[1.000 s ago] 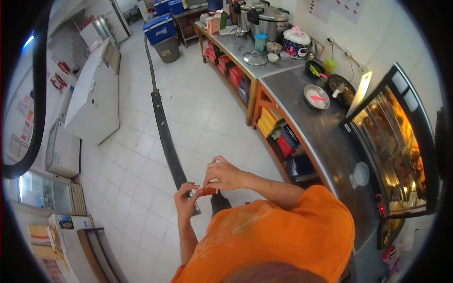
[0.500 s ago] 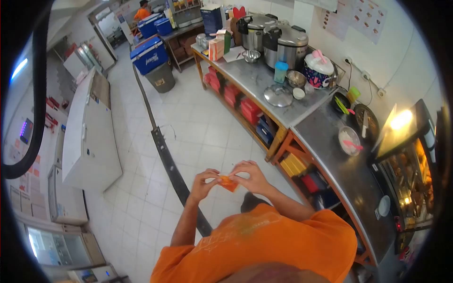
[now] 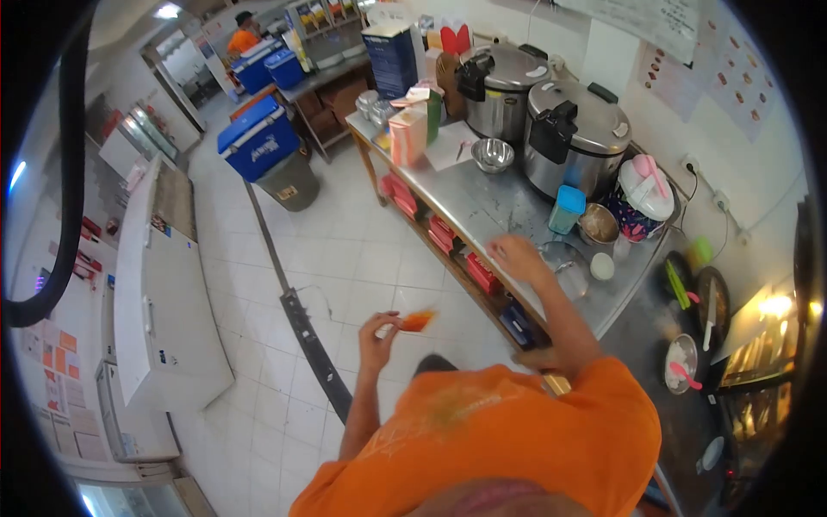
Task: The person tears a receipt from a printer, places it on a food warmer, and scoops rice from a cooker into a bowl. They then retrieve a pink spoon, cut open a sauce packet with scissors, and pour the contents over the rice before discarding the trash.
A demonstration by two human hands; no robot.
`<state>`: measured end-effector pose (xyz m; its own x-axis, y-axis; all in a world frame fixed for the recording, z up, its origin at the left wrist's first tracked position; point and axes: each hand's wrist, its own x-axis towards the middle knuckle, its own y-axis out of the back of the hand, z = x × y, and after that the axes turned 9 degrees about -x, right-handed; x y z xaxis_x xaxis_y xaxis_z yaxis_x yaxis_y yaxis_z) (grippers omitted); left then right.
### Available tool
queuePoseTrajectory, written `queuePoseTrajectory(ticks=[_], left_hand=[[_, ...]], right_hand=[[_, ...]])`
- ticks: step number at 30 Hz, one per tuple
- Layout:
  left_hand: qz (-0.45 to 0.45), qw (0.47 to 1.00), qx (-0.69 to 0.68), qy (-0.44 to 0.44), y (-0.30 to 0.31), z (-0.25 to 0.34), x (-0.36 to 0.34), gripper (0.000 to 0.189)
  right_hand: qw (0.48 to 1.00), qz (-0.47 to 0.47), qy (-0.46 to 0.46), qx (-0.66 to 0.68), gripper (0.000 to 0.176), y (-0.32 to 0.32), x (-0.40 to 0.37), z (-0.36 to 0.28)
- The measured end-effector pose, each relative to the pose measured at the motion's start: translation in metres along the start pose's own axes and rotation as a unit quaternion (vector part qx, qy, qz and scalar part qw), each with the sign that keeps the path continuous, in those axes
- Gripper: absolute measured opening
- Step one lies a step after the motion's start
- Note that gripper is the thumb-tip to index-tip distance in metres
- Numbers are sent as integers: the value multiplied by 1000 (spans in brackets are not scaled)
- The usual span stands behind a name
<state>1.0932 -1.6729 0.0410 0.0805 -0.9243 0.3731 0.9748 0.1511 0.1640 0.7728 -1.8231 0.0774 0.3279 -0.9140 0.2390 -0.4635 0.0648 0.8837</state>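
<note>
A small orange sachet [image 3: 419, 321], slightly smeared by motion, is pinched at its left end by my left hand [image 3: 379, 334] above the tiled floor. My right hand [image 3: 515, 257] is raised at the front edge of the steel counter [image 3: 482, 194], apart from the sachet. Its fingers are curled together, and whatever they may hold is too small or blurred to make out. Just right of that hand lies a metal lid [image 3: 564, 267], partly covered by my forearm. A white cup [image 3: 602, 266] and a blue-topped container [image 3: 567, 209] stand beyond it.
Two large steel cookers [image 3: 577, 129] stand along the wall, with a metal bowl [image 3: 493, 155] before them. To the right are a bowl with a pink spoon [image 3: 680, 366] and a lit display case [image 3: 758, 370]. A white chest freezer [image 3: 164, 293] is left; another person [image 3: 245, 36] is far back.
Both hands were together on the sachet. My right hand has let go and moved up and right to the counter; my left hand keeps the sachet. The view has shifted somewhat.
</note>
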Motion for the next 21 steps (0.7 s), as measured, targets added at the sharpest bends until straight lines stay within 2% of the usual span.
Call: queuePoseTrajectory(ticks=[2, 6, 8, 9, 10, 11, 12, 13, 14, 17, 18, 20, 21], left_hand=[[12, 998, -30, 56, 8, -24, 39, 10], [20, 988, -102, 115, 18, -110, 126, 7], [-12, 994, -53, 97, 20, -140, 181, 7], [-21, 993, -55, 98, 20, -158, 214, 7], [-47, 994, -41, 89, 20, -175, 246, 7], [-76, 993, -28, 88, 18, -188, 270, 7], [-89, 990, -30, 107, 17, -195, 292, 7], [-121, 986, -15, 110, 15, -204, 326, 8], [-155, 982, 0, 108, 13, -211, 358, 8], [-220, 966, -20, 138, 2, -239, 428, 10], [-245, 958, -30, 145, -3, -249, 446, 9], [-285, 941, -48, 178, -14, -271, 478, 8], [-314, 929, -68, 185, -21, -284, 492, 8]], right_hand=[[1000, 8, 16, -24, 26, -15, 85, 32], [994, 44, 15, -103, 22, -53, 251, 101], [983, -34, -89, -158, 22, -100, 326, 150], [982, -34, -98, -158, 22, -128, 358, 165], [966, -90, -240, -12, 25, -160, 386, 173], [904, -146, -378, 136, 28, -186, 401, 178], [894, -158, -397, 138, 28, -208, 401, 175], [781, -6, -553, 290, 33, -231, 406, 168], [603, 155, -665, 413, 38, -246, 418, 164], [535, 197, -681, 460, 43, -299, 457, 183], [519, 203, -695, 455, 43, -298, 467, 180], [487, 118, -774, 386, 41, -279, 492, 169], [476, 127, -780, 385, 41, -282, 498, 174]])
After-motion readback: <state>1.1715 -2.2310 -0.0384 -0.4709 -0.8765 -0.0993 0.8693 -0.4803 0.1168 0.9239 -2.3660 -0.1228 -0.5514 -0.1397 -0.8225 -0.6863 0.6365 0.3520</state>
